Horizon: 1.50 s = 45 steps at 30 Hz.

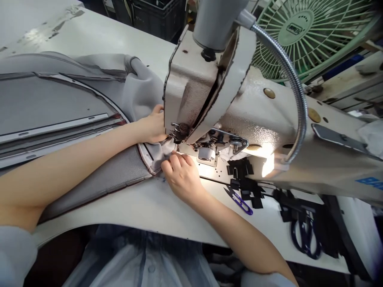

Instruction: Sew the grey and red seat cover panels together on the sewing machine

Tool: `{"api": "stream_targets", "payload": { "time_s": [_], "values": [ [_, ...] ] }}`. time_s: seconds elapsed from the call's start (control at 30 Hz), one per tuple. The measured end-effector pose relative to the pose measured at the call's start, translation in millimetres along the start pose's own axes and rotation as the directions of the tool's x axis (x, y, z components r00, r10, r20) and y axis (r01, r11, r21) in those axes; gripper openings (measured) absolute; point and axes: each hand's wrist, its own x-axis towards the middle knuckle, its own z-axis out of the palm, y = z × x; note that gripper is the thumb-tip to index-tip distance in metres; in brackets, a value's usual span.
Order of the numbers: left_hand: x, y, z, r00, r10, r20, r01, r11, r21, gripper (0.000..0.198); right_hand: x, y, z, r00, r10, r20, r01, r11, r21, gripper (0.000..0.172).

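Observation:
Grey fabric (125, 167) with dark-edged seams runs from the left up to the needle area of a sewing machine (185, 95). My left hand (151, 128) lies over the gathered fabric just left of the machine head. Most of its fingers are hidden behind the head, so their grip does not show. In front of the presser foot (177, 140), my right hand (183, 175) has its fingers curled and pressed together on the fabric's edge. The needle tip itself cannot be made out.
Purple thread snips (241, 202) lie right of my right hand, beside black fabric strips (249, 189). Dark-handled scissors (305, 235) rest farther right on the white table (176, 219). A metal flexible lamp neck (295, 79) and a green fan (299, 36) stand behind.

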Motion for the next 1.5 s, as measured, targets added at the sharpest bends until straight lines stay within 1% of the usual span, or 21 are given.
{"api": "stream_targets", "payload": {
  "time_s": [0.07, 0.13, 0.2, 0.23, 0.27, 0.33, 0.37, 0.43, 0.53, 0.6, 0.67, 0.73, 0.83, 0.9, 1.0, 1.07, 1.17, 1.23, 1.3, 1.37, 1.5],
  "values": [
    [-2.3, 2.3, -6.2, 1.000, -0.016, -0.022, 0.018, 0.997, 0.073, 0.025, -0.4, 0.9, -0.1, 1.000, 0.013, 0.022, -0.013, 1.000, 0.010, 0.022],
    [-12.2, 11.9, -16.1, 0.996, -0.051, -0.079, 0.061, 0.990, 0.124, 0.026, -1.0, 2.2, 0.0, 0.999, 0.022, 0.032, -0.023, 0.999, 0.025, 0.021],
    [-31.3, 30.3, -24.9, 0.991, -0.043, -0.128, 0.053, 0.995, 0.080, 0.027, -1.4, 4.5, 0.3, 0.999, 0.021, 0.032, -0.023, 0.999, 0.046, 0.021],
    [-43.3, 41.8, -27.5, 0.992, -0.006, -0.125, 0.010, 0.999, 0.033, 0.027, -1.3, 6.0, 0.4, 1.000, 0.015, 0.026, -0.016, 0.998, 0.056, 0.020],
    [-55.9, 53.7, -28.5, 0.991, 0.043, -0.127, -0.045, 0.999, -0.012, 0.027, -1.0, 7.7, 0.5, 1.000, 0.007, 0.011, -0.007, 0.998, 0.062, 0.020],
    [-78.0, 75.0, -26.5, 0.986, 0.092, -0.141, -0.094, 0.996, -0.008, 0.042, 1.2, 10.9, 0.3, 0.999, -0.001, -0.033, 0.003, 0.998, 0.066, 0.022],
    [-85.8, 82.9, -24.3, 0.986, 0.084, -0.147, -0.081, 0.996, 0.029, 0.049, 3.2, 11.8, -0.2, 0.999, 0.003, -0.047, 0.001, 0.998, 0.069, 0.023],
    [-92.9, 91.9, -20.0, 0.991, 0.027, -0.128, -0.009, 0.990, 0.138, 0.048, 8.2, 11.9, -2.1, 0.999, 0.030, -0.038, -0.027, 0.997, 0.078, 0.024],
    [-86.9, 91.3, -18.1, 0.997, -0.058, -0.051, 0.070, 0.956, 0.285, 0.040, 12.3, 8.9, -8.6, 0.996, 0.086, 0.037, -0.089, 0.991, 0.099, 0.022],
    [-79.8, 87.3, -19.1, 0.998, -0.065, -0.007, 0.064, 0.937, 0.342, 0.032, 6.9, 9.4, -15.3, 0.989, 0.126, 0.076, -0.134, 0.984, 0.118, 0.019],
    [-75.8, 84.6, -19.5, 0.999, -0.042, 0.017, 0.032, 0.929, 0.369, 0.025, -6.5, 16.4, -22.7, 0.974, 0.203, 0.101, -0.216, 0.968, 0.131, 0.018],
    [-75.9, 84.4, -17.8, 1.000, -0.008, 0.008, 0.004, 0.921, 0.389, 0.024, -23.8, 30.7, -28.9, 0.936, 0.339, 0.098, -0.348, 0.932, 0.098, 0.021],
    [-80.1, 87.1, -13.4, 0.999, 0.033, -0.022, -0.021, 0.908, 0.418, 0.028, -42.4, 59.4, -32.2, 0.848, 0.529, 0.034, -0.529, 0.849, -0.002, 0.029],
    [-82.1, 88.2, -11.8, 0.999, 0.024, -0.026, -0.012, 0.919, 0.393, 0.026, -44.8, 76.3, -30.2, 0.805, 0.592, 0.039, -0.590, 0.805, -0.061, 0.030],
    [-81.1, 84.1, -13.3, 0.999, -0.030, -0.030, 0.037, 0.961, 0.274, 0.019, -40.7, 90.0, -26.2, 0.778, 0.621, 0.092, -0.611, 0.783, -0.119, 0.022],
    [-78.0, 77.6, -15.8, 0.998, -0.054, -0.031, 0.059, 0.980, 0.192, 0.019, -40.7, 91.8, -26.4, 0.795, 0.602, 0.071, -0.595, 0.798, -0.098, 0.018],
    [-72.0, 67.1, -18.3, 0.997, -0.073, 0.010, 0.071, 0.988, 0.134, 0.022, -48.7, 86.8, -30.5, 0.821, 0.570, -0.011, -0.570, 0.821, -0.022, 0.014],
    [-69.3, 63.2, -17.9, 0.995, -0.089, 0.043, 0.082, 0.988, 0.129, 0.022, -55.0, 78.5, -32.6, 0.836, 0.546, -0.041, -0.546, 0.837, 0.024, 0.015],
    [-69.0, 63.1, -16.0, 0.995, -0.092, 0.040, 0.086, 0.988, 0.128, 0.021, -56.9, 65.6, -31.7, 0.860, 0.507, -0.049, -0.505, 0.862, 0.052, 0.017],
    [-71.0, 66.4, -13.6, 0.997, -0.081, 0.004, 0.080, 0.988, 0.130, 0.020, -52.2, 49.3, -27.7, 0.892, 0.451, -0.016, -0.450, 0.892, 0.048, 0.021],
    [-76.2, 76.8, -11.0, 0.996, -0.052, -0.077, 0.066, 0.979, 0.191, 0.018, -28.8, 18.8, -18.1, 0.940, 0.316, 0.131, -0.322, 0.946, 0.025, 0.023]
  ]
}}
